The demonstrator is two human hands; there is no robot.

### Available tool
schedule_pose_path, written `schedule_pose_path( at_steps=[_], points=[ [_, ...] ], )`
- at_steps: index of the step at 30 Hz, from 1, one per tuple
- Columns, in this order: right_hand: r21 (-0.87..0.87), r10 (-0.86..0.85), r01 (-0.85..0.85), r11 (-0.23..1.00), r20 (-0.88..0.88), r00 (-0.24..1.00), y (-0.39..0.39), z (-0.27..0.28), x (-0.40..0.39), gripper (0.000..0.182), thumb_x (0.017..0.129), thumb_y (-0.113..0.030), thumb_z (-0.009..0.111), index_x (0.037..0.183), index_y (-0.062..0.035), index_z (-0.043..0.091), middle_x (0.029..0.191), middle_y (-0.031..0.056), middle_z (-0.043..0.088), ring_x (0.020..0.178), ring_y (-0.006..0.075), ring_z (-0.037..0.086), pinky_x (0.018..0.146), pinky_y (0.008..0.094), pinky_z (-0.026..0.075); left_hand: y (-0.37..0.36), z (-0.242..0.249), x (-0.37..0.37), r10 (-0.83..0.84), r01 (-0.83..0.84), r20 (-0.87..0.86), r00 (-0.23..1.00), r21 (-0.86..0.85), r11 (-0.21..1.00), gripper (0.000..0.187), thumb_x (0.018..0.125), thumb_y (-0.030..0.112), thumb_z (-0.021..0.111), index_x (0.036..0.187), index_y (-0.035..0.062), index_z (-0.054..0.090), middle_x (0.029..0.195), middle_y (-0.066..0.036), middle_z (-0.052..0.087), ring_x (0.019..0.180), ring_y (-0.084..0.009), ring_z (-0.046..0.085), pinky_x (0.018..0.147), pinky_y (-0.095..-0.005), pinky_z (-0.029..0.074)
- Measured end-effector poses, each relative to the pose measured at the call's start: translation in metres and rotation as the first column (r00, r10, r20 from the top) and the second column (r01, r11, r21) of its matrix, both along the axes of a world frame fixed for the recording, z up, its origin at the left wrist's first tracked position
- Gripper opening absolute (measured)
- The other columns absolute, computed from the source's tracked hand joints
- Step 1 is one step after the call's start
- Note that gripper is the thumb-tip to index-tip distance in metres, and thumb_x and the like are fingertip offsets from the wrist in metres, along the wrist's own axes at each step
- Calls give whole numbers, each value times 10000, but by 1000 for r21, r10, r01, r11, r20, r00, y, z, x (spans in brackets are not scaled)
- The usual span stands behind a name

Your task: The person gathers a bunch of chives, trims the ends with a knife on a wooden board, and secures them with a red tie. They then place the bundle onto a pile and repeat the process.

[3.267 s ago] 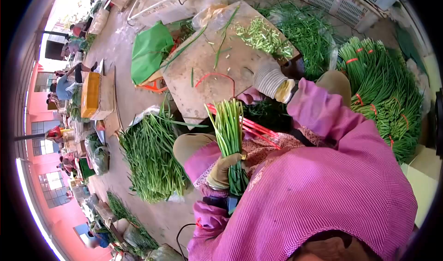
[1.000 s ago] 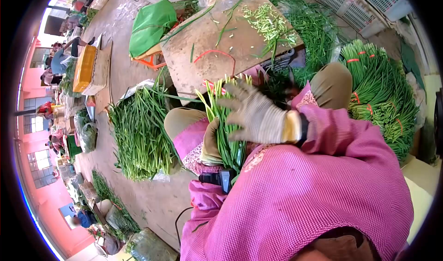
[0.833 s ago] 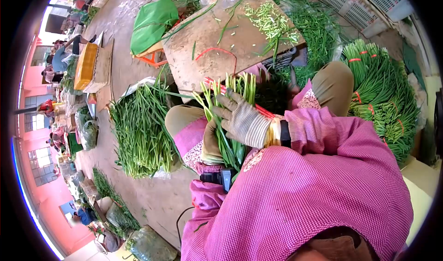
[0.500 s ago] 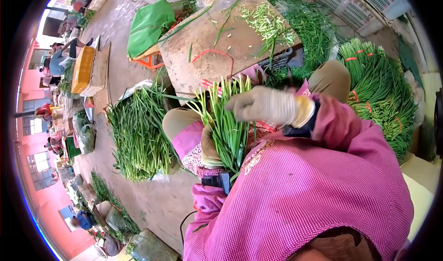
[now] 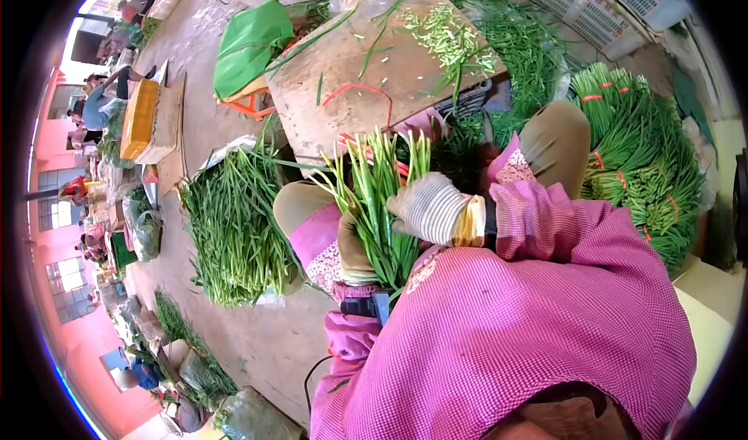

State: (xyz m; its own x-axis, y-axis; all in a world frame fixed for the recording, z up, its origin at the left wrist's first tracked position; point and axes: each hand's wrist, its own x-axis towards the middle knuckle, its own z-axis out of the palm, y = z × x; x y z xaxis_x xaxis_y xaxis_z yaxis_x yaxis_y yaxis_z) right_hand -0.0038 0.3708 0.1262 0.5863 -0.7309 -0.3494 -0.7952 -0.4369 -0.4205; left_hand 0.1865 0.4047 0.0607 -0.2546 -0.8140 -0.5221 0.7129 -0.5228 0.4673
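A loose bunch of garlic chives (image 5: 379, 230) stands upright in my lap, pale cut ends toward the board. My gloved left hand (image 5: 353, 241) is closed around its left side, partly covered by the stalks. On the right side, my gloved right hand (image 5: 428, 206) grips stalks of the same bunch with bent fingers; the fingertips are partly hidden among the leaves. Just beyond the bunch is a wooden board (image 5: 312, 113) with red ties (image 5: 354, 89) and chopped pale stalk ends (image 5: 448, 35) on it.
A heap of loose garlic chives (image 5: 238, 230) lies to the left. Bunches tied with red bands (image 5: 639, 160) are stacked to the right. Beyond the board are a green cloth (image 5: 253, 47) on an orange stool and white crates (image 5: 580, 12). Other people sit far left.
My right hand has come down and toward me, from a blurred position above the bunch to a grip on its right side. My left hand keeps its hold.
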Motion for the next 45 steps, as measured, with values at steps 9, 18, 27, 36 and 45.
schedule_pose_path(
  at_steps=[9, 18, 27, 36, 45],
  points=[
    [528, -460, -97, 844, 804, 377, -23, 29, -80, 219, 914, -238, 579, 884, -27, 629, 800, 49, 652, 722, 152, 624, 621, 243, 484, 2, -4, 2, 24, -22, -128, 991, 18, 1000, 395, 944, 352, 547, 1155, 29, 632, 1076, -121, 693, 964, -270, 669, 852, -408, 556],
    [122, -493, 482, 868, 338, 802, -60, -17, -144, 409, 969, -401, 550, 1145, -41, 629, 963, 166, 698, 928, 235, 676, 813, 368, 523, 0, -12, 5, -16, 8, -125, 992, -64, 998, 440, 952, 381, 523, 1220, 43, 610, 1125, -108, 681, 1003, -267, 659, 889, -412, 543],
    [852, -916, -366, 373, 402, 3, -25, -87, -17, 616, 842, -534, 686, 1152, -5, 628, 1091, 99, 687, 1025, 217, 635, 936, 374, 490, 10, 18, -18, -204, 218, 235, 950, -34, 975, 708, 926, 613, 519, 1382, 74, 463, 1176, -86, 629, 982, -188, 632, 789, -303, 551],
    [801, -798, -54, 596, 598, 75, -29, -53, 15, 395, 964, -303, 613, 1274, -66, 555, 980, 16, 645, 872, 122, 574, 786, 298, 505, -3, 39, -35, -516, 503, 286, 808, 124, 856, 431, 904, 253, 691, 1235, 8, 562, 1075, -69, 656, 889, -177, 653, 753, -287, 549],
    [329, -798, 732, 597, 337, 499, -156, -103, -7, 516, 893, -534, 610, 1074, -55, 665, 964, 113, 713, 916, 266, 678, 791, 407, 525, -6, 49, 12, -524, 583, 475, 707, 28, 812, 294, 892, 7, 593, 1181, -5, 645, 1052, -97, 686, 963, -184, 648, 858, -294, 508]
  ],
)
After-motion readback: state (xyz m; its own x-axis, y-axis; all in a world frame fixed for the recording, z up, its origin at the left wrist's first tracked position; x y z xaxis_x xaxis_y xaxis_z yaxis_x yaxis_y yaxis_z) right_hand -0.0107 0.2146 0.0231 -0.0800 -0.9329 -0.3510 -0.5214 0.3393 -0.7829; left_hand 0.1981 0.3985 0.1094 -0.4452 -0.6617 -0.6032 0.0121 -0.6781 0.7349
